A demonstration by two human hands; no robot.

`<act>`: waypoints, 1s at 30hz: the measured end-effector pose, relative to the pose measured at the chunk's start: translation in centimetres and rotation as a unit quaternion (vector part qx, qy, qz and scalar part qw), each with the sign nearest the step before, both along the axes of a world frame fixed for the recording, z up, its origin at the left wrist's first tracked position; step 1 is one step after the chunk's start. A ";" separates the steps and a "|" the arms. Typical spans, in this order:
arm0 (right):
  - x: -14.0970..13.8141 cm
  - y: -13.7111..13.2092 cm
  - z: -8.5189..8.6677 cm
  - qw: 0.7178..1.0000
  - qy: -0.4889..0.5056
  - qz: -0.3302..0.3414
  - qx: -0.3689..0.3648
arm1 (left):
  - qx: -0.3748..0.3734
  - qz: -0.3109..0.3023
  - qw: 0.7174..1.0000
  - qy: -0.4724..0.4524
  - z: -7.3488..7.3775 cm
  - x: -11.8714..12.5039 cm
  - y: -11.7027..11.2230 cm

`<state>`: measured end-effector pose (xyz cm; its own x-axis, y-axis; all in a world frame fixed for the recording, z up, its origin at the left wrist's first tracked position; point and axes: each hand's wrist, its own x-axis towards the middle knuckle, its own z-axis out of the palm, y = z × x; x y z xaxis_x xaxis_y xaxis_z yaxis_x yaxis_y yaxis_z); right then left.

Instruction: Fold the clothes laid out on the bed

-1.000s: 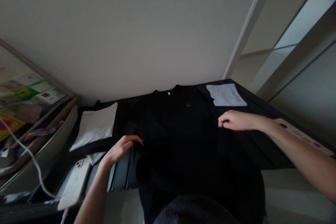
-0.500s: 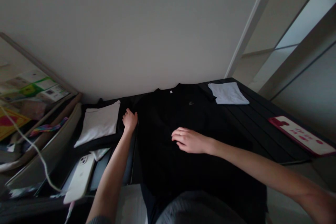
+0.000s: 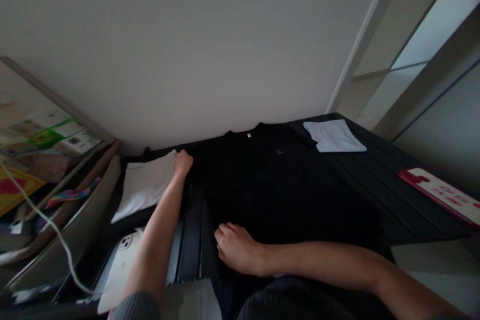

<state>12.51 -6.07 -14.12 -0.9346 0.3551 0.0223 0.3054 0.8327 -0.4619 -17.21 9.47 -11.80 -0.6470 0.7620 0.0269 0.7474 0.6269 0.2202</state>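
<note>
1. While the right hand (image 3: pixel 237 249) is resting on the near part of the black T-shirt (image 3: pixel 285 195), its fingers are curling down onto the fabric, half closed; whether they are gripping cloth cannot be told in the dark folds.
2. A grey sleeve (image 3: pixel 137 307) is covering the left wrist-end of the arm's upper part, and the bare left forearm is reaching across the dark slatted tabletop (image 3: pixel 390 210).
3. A white phone (image 3: pixel 122 252) is lying beside that forearm, partly hidden by it, with a white cable (image 3: pixel 48 222) running down at the far left.
4. The left hand (image 3: pixel 183 162) is curling at the T-shirt's upper left edge, touching it, though any pinch is hidden.
5. A folded white garment (image 3: pixel 144 185) is lying just beside that hand.
6. The T-shirt is lying flat, its collar pointing toward the wall (image 3: pixel 168 50).
7. A folded pale cloth (image 3: pixel 333 136) is sitting beyond its far shoulder, and a red-and-white card (image 3: pixel 438 195) is lying well off to the right.
</note>
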 end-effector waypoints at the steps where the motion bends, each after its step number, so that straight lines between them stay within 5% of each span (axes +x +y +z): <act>1: 0.1 -0.4 0.4 1.000 0.011 0.002 -0.029 | 0.004 0.011 1.000 0.003 0.7 -0.6 0.1; 5: 0.7 -1.2 2.2 0.987 0.044 0.024 -0.151 | 0.091 0.024 0.995 -0.044 2.2 -1.6 0.9; 9: 2.1 -0.1 2.8 0.978 0.030 -0.002 -0.209 | 0.223 -0.032 0.961 -0.158 1.8 0.6 3.2; 14: 5.1 1.7 3.1 0.986 -0.048 -0.071 -0.145 | 0.261 -0.069 0.926 -0.263 1.2 5.6 8.0; 21: 9.9 2.2 3.8 0.989 -0.128 -0.069 -0.039 | 0.320 -0.116 0.859 -0.382 1.7 12.7 13.5; 26: 11.8 3.4 3.7 0.978 -0.193 -0.076 0.009 | 0.265 -0.179 0.825 -0.467 -0.7 16.4 13.7; 30: 12.3 6.3 3.8 0.969 -0.189 -0.157 0.031 | 0.233 -0.214 0.873 -0.372 -3.9 17.6 11.1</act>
